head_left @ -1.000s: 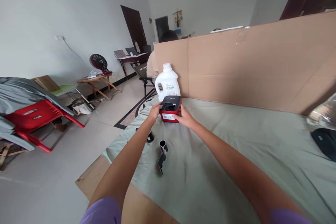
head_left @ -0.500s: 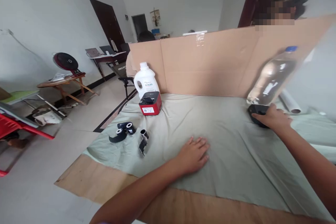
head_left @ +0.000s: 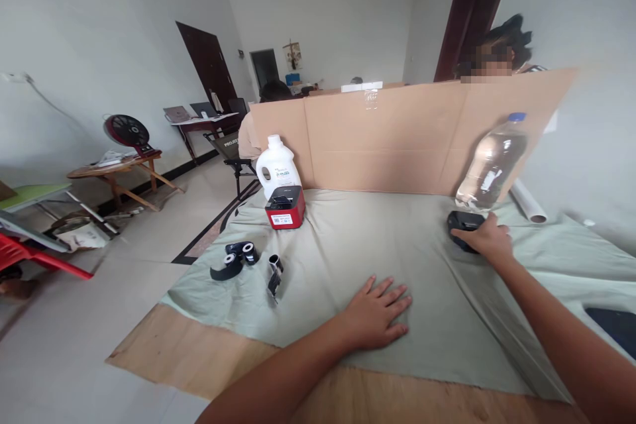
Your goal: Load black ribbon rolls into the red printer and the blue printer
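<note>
My left hand [head_left: 377, 311] lies flat on the grey-green cloth [head_left: 348, 245], fingers spread, holding nothing. My right hand [head_left: 484, 238] reaches far right and closes over a small black device [head_left: 462, 222] on the cloth, just below a clear plastic bottle [head_left: 491, 162] with a blue cap. A red and black box-shaped device [head_left: 285, 207] stands at the back left, in front of a white jug [head_left: 277, 167]. Black ribbon rolls [head_left: 233, 260] and a small black strip piece [head_left: 273, 273] lie near the cloth's left edge.
A cardboard wall [head_left: 397, 136] rises behind the table, with one person's head showing above it on the right and another person seated beyond it on the left. A white tube [head_left: 527, 202] lies at the right. A dark flat object [head_left: 613, 328] is at the right edge. Wooden table edge [head_left: 199, 358] lies in front.
Both hands left the red and black device a second ago. The left hand settled flat on the cloth; the right hand went to the black device at right and stays on it.
</note>
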